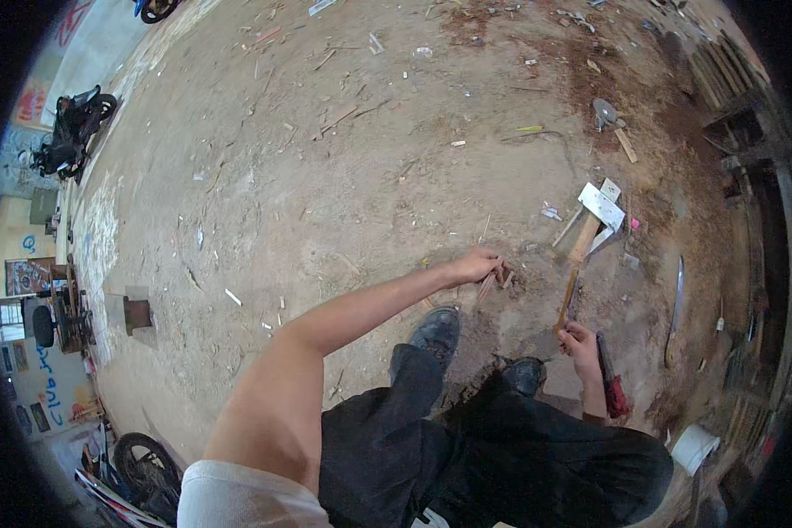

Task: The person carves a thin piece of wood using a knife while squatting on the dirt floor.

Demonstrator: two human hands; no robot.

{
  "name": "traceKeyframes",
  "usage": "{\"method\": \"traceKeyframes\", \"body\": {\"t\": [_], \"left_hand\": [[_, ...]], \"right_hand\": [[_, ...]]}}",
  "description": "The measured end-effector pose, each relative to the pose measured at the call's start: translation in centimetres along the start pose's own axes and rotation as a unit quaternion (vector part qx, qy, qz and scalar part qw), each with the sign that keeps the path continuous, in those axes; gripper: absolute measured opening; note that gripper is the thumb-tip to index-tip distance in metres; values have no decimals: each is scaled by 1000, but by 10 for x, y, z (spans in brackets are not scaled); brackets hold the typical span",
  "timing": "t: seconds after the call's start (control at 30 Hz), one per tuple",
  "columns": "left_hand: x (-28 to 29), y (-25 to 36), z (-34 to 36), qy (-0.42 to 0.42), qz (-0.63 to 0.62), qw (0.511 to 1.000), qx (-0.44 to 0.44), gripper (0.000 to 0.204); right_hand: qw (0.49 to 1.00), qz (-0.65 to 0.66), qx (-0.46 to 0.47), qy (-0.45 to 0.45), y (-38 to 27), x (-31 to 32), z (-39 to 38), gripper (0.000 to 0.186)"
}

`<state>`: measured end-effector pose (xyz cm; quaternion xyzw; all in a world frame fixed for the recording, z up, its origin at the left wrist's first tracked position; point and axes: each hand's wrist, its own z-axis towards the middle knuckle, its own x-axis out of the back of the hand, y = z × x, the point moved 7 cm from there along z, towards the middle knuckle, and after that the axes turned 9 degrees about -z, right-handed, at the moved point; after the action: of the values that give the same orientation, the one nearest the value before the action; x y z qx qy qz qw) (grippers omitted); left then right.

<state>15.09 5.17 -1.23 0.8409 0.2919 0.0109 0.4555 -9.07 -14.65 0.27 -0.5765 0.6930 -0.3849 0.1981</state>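
My left hand (477, 266) is reached out over the ground in front of my boots, its fingers closed around a few thin wooden sticks (487, 286) that point down. To the right, my right hand (581, 345) grips the near end of a narrow yellow-brown strip (567, 301); whether it is a stick or a tool handle I cannot tell. The strip's far end reaches a wooden block (583, 239), beside a white flat piece (602, 205). Close by my right wrist lies a dark tool with a red end (616, 396), partly hidden.
My boots (436, 336) rest on a dirt floor strewn with scraps. A long curved blade (678, 295) lies at the right, near stacked timber (722, 75). A grey disc (604, 111) lies farther off. Motorbikes (75, 132) and a small brown block (136, 315) stand left.
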Motion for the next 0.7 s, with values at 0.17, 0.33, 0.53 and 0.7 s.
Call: {"method": "traceKeyframes", "body": {"t": [0.17, 0.33, 0.53, 0.7], "left_hand": [[-5, -7, 2, -8, 3, 1000, 22, 36], [-1, -11, 0, -18, -40, 998, 39, 24], [-3, -11, 3, -29, -17, 999, 22, 28], [-4, -11, 2, -32, -28, 999, 25, 32]], "right_hand": [[1000, 8, 1, -1, 8, 2, 2, 18], [999, 36, -22, -2, -11, 1, -6, 20], [999, 44, -13, 6, -5, 3, -1, 21], [999, 33, -20, 29, 2, 4, 1, 14]]}}
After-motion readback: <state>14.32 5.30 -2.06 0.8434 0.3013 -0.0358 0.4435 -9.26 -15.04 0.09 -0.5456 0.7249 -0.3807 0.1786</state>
